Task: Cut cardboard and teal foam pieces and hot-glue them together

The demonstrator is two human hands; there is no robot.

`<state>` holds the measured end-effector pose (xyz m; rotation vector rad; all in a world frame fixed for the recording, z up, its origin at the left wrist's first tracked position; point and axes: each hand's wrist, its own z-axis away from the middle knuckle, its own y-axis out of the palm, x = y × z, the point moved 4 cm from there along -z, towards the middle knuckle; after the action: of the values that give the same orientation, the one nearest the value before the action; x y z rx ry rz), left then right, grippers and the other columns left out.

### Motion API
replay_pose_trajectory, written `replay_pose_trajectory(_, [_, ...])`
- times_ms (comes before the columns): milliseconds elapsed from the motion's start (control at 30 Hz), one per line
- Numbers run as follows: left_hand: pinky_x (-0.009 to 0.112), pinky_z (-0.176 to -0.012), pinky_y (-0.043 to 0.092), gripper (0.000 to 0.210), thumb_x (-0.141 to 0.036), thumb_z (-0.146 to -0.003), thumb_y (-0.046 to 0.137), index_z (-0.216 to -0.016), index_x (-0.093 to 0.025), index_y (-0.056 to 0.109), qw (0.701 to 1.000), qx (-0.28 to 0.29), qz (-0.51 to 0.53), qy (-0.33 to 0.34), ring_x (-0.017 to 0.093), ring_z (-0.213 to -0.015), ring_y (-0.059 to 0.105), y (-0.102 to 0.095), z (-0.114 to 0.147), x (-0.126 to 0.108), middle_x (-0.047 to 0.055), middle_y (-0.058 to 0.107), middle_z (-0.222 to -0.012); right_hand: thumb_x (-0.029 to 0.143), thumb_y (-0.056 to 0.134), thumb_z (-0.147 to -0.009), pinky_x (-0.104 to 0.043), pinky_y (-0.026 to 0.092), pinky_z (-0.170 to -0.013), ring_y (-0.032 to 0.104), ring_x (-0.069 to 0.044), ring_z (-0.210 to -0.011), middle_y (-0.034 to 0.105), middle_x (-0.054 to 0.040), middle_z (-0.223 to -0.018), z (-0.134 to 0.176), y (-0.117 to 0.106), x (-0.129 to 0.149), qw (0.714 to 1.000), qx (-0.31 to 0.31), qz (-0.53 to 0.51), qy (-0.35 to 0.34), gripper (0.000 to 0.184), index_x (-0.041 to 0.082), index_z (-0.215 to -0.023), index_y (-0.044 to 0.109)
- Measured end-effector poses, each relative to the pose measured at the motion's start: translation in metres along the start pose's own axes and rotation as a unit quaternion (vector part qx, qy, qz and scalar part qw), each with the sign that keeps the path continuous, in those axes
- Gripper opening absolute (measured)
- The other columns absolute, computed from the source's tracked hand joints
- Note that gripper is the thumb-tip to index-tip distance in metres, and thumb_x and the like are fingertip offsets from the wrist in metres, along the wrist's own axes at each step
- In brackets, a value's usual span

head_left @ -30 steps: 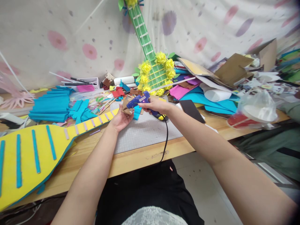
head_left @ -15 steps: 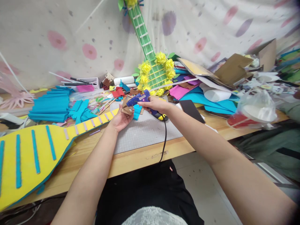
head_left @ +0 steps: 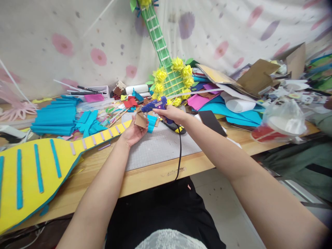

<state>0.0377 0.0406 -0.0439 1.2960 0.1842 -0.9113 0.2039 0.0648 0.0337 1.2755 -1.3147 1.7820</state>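
Note:
My left hand [head_left: 135, 134] pinches a small piece of brown cardboard [head_left: 140, 120] above the grey cutting mat [head_left: 150, 154]. Wrapped around the handle of a blue glue gun [head_left: 158, 104] is my right hand [head_left: 172, 113]; a long white glue stick [head_left: 194, 92] sticks out of its back. The gun's nozzle points left, close over the top of the cardboard; whether they touch I cannot tell. A black cord [head_left: 179, 155] hangs from the gun over the table edge. Behind my left hand lies a bit of blue crepe paper [head_left: 152, 121].
A yellow paper guitar [head_left: 46, 162] with blue strips lies at left. Behind stands a green guitar [head_left: 166, 62] with yellow flowers. Blue crepe paper [head_left: 55, 116], a black-and-yellow tool [head_left: 178, 129], a black flat item [head_left: 212, 122] and a bagged red-and-white tub [head_left: 278, 124] surround the mat.
The cardboard has turned so more of its flat face shows. The glue gun has shifted slightly up and right, its nozzle lifting a little from the cardboard.

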Motion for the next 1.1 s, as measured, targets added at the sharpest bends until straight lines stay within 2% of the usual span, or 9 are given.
replay_pose_trajectory(233, [0.024,-0.067,0.052,0.054,-0.054,-0.088,0.034,-0.119,-0.015,0.055,1.000,0.010,-0.007,-0.007,0.014,-0.072,0.061,-0.003,-0.001,0.000,0.009,0.066,-0.087,0.053,0.065,-0.071,-0.023,0.033,-0.046,0.039,-0.009,-0.047,0.042,0.0049,-0.048,-0.001,-0.003,0.001,1.000,-0.027,0.012,0.006,0.037,0.020,-0.068,0.050])
replay_pose_trajectory(667, [0.024,-0.067,0.053,0.054,-0.053,-0.088,0.036,-0.119,-0.012,0.053,1.000,0.006,-0.012,-0.021,0.015,-0.074,0.061,-0.003,0.000,0.001,0.010,0.065,-0.086,0.051,0.062,-0.075,-0.020,0.034,-0.042,0.043,-0.006,-0.048,0.056,-0.0002,-0.061,-0.006,-0.008,-0.012,1.000,-0.025,-0.006,-0.008,0.036,0.016,-0.073,0.057])
replay_pose_trajectory(967, [0.024,-0.066,0.052,0.052,-0.050,-0.089,0.035,-0.118,-0.011,0.054,1.000,-0.013,-0.019,-0.017,0.015,-0.072,0.061,-0.001,0.002,0.000,0.009,0.065,-0.085,0.046,0.064,-0.075,-0.021,0.035,-0.043,0.043,-0.007,-0.048,0.054,0.0000,-0.059,-0.002,-0.005,-0.006,0.999,-0.032,-0.012,0.008,0.031,0.017,-0.072,0.055])
replay_pose_trajectory(1100, [0.024,-0.068,0.052,0.052,-0.051,-0.089,0.037,-0.119,-0.013,0.054,1.000,0.000,-0.013,-0.018,0.015,-0.073,0.061,-0.001,0.001,0.000,0.009,0.065,-0.086,0.047,0.065,-0.073,-0.022,0.035,-0.044,0.044,-0.008,-0.049,0.052,0.0005,-0.056,-0.001,-0.006,-0.004,0.999,-0.044,0.003,0.016,0.031,0.017,-0.072,0.055])
